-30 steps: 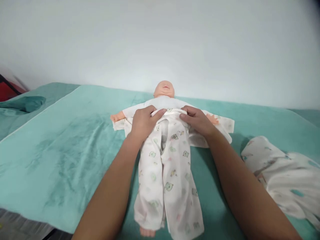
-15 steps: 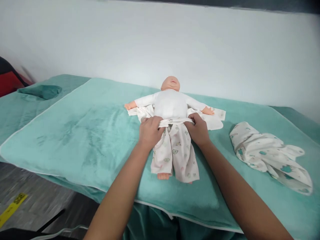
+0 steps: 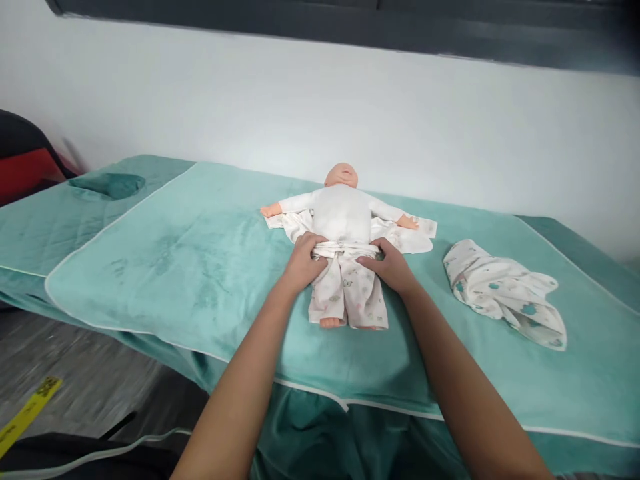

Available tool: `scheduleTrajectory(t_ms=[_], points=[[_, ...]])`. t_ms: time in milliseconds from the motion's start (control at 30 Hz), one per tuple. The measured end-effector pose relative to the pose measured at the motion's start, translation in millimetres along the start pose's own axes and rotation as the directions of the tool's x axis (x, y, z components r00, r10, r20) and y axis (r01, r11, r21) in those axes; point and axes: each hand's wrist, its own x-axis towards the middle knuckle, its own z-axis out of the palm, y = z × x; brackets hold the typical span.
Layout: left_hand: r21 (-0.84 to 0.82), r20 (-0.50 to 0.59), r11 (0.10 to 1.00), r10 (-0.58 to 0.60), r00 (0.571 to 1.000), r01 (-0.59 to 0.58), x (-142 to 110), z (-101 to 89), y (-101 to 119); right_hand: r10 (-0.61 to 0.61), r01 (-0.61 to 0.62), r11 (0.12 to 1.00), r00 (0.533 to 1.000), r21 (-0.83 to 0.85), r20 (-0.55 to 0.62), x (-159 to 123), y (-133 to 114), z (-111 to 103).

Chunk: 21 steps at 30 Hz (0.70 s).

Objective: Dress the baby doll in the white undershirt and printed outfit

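both hands (image 3: 306,261) (image 3: 393,265) curled, pinching printed pants' (image 3: 363,293) waistband (image 3: 345,249).

A teal-covered bed (image 3: 95,223) stands before you, spread with a white-edged teal sheet (image 3: 150,267). On it, a doll (image 3: 341,212) lies face up over an open printed garment (image 3: 413,241); a crumpled white printed cloth (image 3: 500,287) rests to your right.

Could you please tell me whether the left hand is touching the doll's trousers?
Touching: the head view plainly shows the left hand at the waistband of the doll's trousers, its fingers and thumb on the cloth.
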Motion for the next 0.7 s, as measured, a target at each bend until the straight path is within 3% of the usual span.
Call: scheduleTrajectory(t_ms=[133,233,367,567,700], points=[[0.277,-0.103,0.961,0.048,0.994,-0.017,-13.1,10.1,5.8,-0.049,0.021,0.985,0.986,-0.17,-0.162,-11.7,-4.0,8.4],[0.423,-0.117,0.906,0.042,0.992,0.011,-21.0,13.1,10.8,-0.063,0.012,0.975,0.972,-0.22,-0.226,-20.1,-4.3,13.7],[0.441,-0.091,0.897,0.023,0.996,0.02,-20.8,9.7,14.6,-0.07,0.042,0.988,0.98,-0.148,-0.189,-25.0,-6.7,14.0],[0.388,-0.148,0.918,-0.024,0.989,0.081,-20.5,4.1,12.1,-0.027,0.031,0.996,0.998,0.079,-0.056,-33.8,-10.4,7.3],[0.395,-0.128,0.911,-0.07,0.989,0.116,-25.8,5.4,9.9,0.022,-0.02,0.997,0.999,0.074,-0.024,-42.4,-9.3,6.6]])
